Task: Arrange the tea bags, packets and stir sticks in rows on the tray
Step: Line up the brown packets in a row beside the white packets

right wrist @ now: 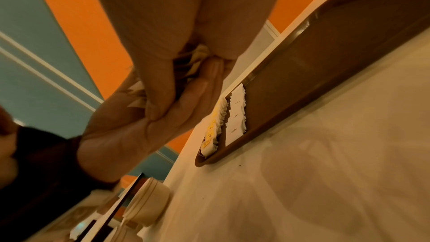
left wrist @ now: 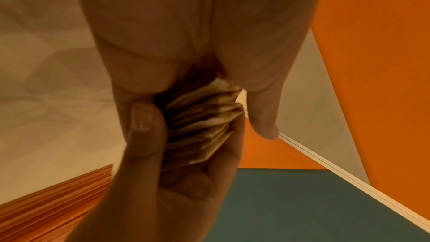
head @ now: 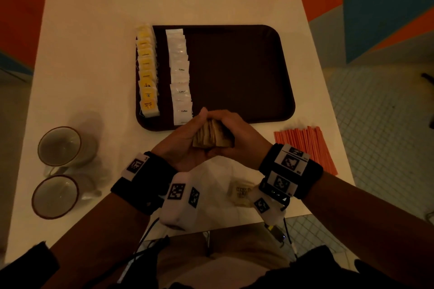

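My left hand (head: 185,138) and right hand (head: 237,136) together clamp brown packets (head: 212,135); the tray (head: 246,73), frame centre, holds yellow tea bags (head: 147,73) and white coffee packets (head: 180,75).

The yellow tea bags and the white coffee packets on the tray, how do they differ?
The yellow tea bags form the outer row, overlapping the tray's left rim; the white coffee packets lie further in, on its floor. The tea bags carry yellow labels and strings; the coffee packets are plain white with small print. Both run in overlapping rows, front to back.
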